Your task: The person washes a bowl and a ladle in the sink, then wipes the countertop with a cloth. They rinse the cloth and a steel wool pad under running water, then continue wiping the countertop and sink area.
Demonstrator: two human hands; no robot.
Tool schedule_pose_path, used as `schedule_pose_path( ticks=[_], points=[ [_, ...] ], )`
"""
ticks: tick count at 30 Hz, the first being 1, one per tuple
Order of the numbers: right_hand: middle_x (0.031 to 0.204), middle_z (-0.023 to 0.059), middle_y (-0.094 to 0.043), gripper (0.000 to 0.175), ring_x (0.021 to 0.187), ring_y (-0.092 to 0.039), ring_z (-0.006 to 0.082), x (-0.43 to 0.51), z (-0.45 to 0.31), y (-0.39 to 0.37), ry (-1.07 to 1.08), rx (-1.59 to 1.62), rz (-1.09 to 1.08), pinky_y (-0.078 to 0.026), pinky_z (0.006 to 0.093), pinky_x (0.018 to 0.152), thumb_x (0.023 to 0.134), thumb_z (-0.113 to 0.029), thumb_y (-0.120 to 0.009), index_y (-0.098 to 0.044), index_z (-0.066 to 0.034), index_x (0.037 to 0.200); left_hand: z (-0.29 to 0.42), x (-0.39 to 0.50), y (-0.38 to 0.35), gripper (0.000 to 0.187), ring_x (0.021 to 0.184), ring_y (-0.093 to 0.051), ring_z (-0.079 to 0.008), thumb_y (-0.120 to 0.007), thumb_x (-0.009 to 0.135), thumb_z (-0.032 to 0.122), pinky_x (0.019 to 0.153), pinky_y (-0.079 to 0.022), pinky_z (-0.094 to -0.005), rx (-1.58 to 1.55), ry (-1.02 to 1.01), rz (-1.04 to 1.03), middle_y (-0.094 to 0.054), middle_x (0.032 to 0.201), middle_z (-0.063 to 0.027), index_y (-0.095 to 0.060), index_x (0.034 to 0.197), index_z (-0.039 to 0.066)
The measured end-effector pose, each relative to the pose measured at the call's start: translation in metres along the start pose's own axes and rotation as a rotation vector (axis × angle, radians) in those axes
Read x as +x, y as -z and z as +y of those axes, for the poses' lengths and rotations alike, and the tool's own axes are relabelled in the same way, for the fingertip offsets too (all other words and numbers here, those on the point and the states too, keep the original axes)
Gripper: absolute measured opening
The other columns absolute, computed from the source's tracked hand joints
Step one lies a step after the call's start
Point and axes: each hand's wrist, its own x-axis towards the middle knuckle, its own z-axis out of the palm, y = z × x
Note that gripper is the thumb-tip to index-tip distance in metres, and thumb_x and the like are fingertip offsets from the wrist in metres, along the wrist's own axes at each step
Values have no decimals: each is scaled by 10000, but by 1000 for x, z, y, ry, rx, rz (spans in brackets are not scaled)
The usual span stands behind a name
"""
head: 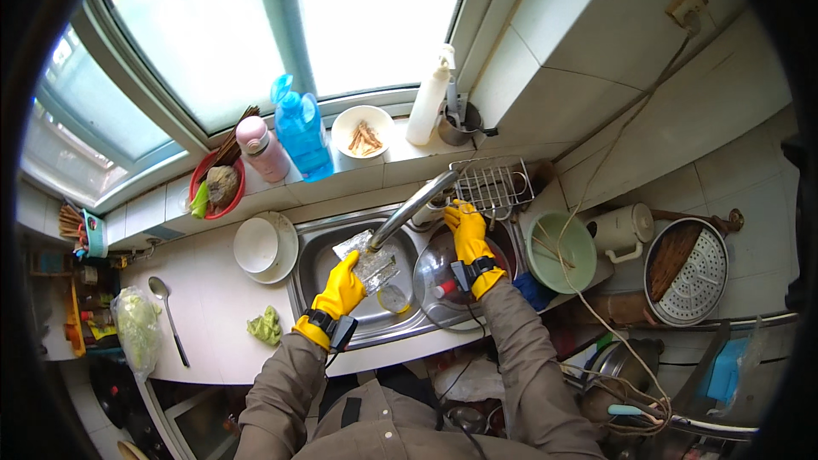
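My left hand (340, 287), in a yellow rubber glove, grips the edge of a shiny silver sheet, like crumpled foil (377, 268), over the left basin of the stainless steel sink (300, 281). The end of the metal faucet (415, 204) hangs right above the sheet. A round object with a yellow rim (394, 299) lies in that basin. My right hand (468, 230), gloved too, reaches to the front of the wire rack (489, 185) behind the right basin; whether its fingers hold anything cannot be told. Below it a clear glass lid (431, 275) covers part of the right basin.
White bowls (255, 244), a green cloth (265, 326) and a ladle (167, 306) lie left of the sink. Bottles, including blue pump bottle (301, 134), line the sill. Rightward stand a green basin (543, 262), a jug (623, 229) and a steamer tray (696, 275); a cord (601, 160) hangs across.
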Motion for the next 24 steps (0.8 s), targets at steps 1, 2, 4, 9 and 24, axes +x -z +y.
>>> schedule_pose_path(
  ticks=[1,2,4,9,24],
  points=[
    [1011,165,-711,292,845,-702,260,0,0,0,-13,25,6,-574,348,747,1040,-273,-537,-603,-48,1214,2,2,0,291,1057,-645,-185,-511,1024,57,946,-497,-294,109,3,9,-685,1187,-119,-556,1296,-35],
    [999,166,-712,289,834,-703,261,0,0,0,6,28,-24,-574,347,738,1033,-272,-551,-608,-47,1205,3,1,-1,286,1045,-640,-176,-503,1030,63,940,-496,-290,355,-57,13,-682,1182,-111,-557,1294,-34],
    [963,166,-712,276,794,-702,255,1,-1,0,-15,45,5,-574,332,703,1015,-260,-584,-620,-40,1178,3,4,-3,275,1013,-628,-155,-484,1044,75,919,-497,-283,165,22,8,-678,1163,-90,-562,1285,-32],
    [970,165,-708,267,772,-689,233,1,-2,-2,-2,53,-15,-565,311,682,1012,-256,-594,-621,-37,1163,6,2,-8,263,958,-628,-152,-495,1043,84,869,-500,-283,-107,95,31,-681,1101,-88,-568,1267,-31],
    [1011,166,-701,303,823,-690,246,4,0,0,-9,53,5,-566,336,714,1016,-273,-597,-613,-55,1226,13,-3,-7,348,1206,-616,-273,-471,1064,181,1077,-452,-349,190,4,-49,-644,1307,-166,-536,1348,-8]
  ],
)
